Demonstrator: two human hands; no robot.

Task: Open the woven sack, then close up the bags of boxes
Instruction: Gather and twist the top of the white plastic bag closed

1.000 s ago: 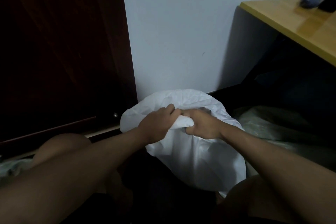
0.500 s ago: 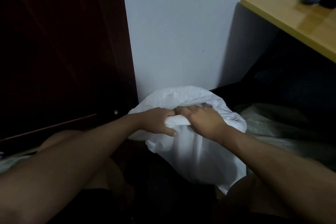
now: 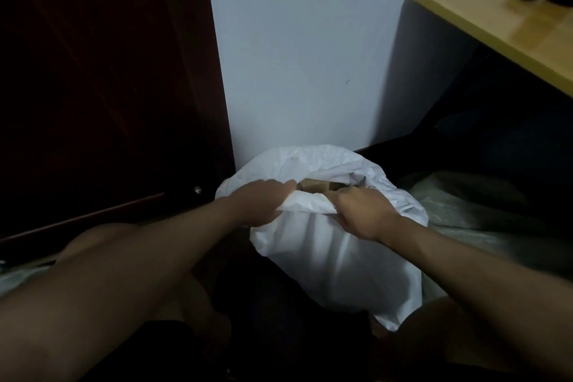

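A: Gripping the near lip of the white woven sack [image 3: 335, 257], the left hand [image 3: 259, 203] curls its fingers round the bunched fabric; the right hand [image 3: 361, 214] pinches the same lip just beside it. The sack stands on the floor against the wall, between the dark door [image 3: 102, 80] and the tabletop [image 3: 502, 25].

B: Which step?

A: Opening, by the look of it. Brown boxes [image 3: 316, 186] show in the gap. The next move likely calls for drawing the lip wider.

B: And since half a second ago?

A: The hands have parted; the mouth, then pinched shut, now gapes.
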